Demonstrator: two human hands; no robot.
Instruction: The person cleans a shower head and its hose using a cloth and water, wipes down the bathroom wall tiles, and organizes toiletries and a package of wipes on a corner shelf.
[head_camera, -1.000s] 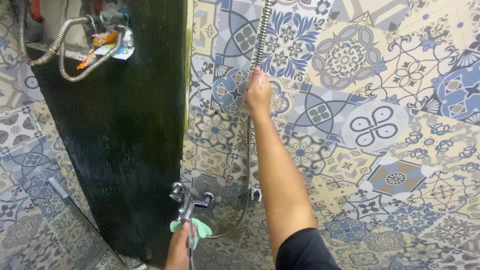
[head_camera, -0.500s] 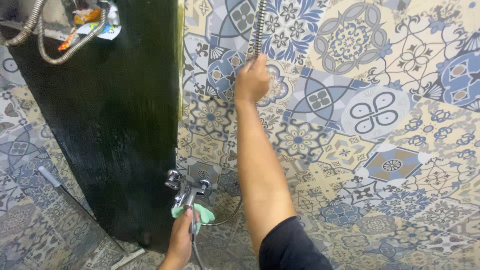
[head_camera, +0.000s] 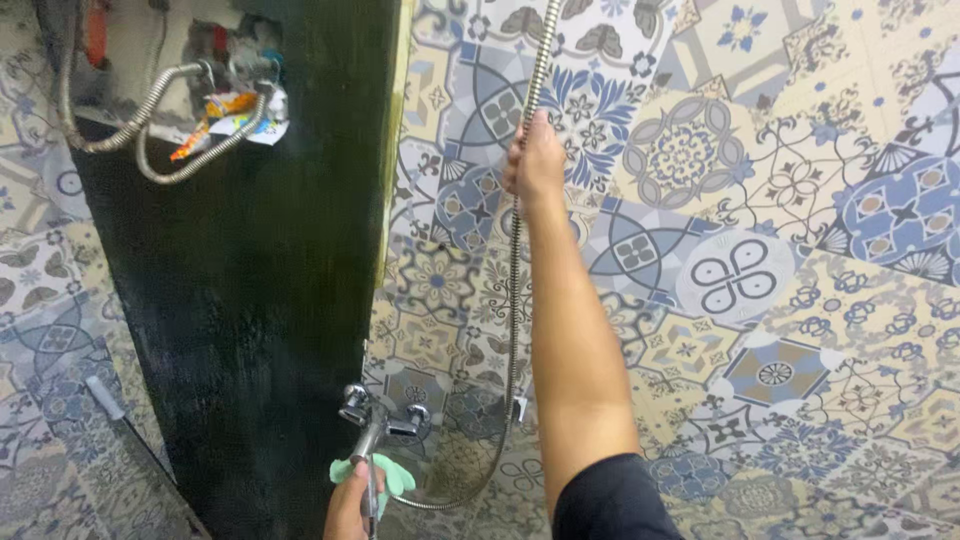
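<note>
The right hand (head_camera: 536, 165) is raised high and its fingers are closed around a ribbed, silver-coloured metal shower hose (head_camera: 516, 280). This hose runs almost straight up the wall: above the hand it goes on to the top edge of the view, and below the hand it hangs down along the forearm, then bends in a loop and turns back toward a chrome mixer tap (head_camera: 381, 418) with two round knobs. I take this tap as the landmark.

The tap is fixed low on the patterned blue, grey and cream tiled wall (head_camera: 760, 250). The right hand is far above the tap and a little to the right of it. A small chrome bracket (head_camera: 518, 407) sits on the wall just right of the tap, close beside the hanging hose.

The left hand (head_camera: 350, 505) is directly under the tap, at the bottom edge of the view. Its fingers are closed on a light green cloth (head_camera: 385, 475), pressed against the lower part of the tap.

To the left of the tap stands a dark, almost black panel (head_camera: 260, 300). High above the tap and to the left, two more flexible metal hoses (head_camera: 165, 125) curve down from an opening in the wall, with an orange and white paper label (head_camera: 235, 115) beside them.
</note>
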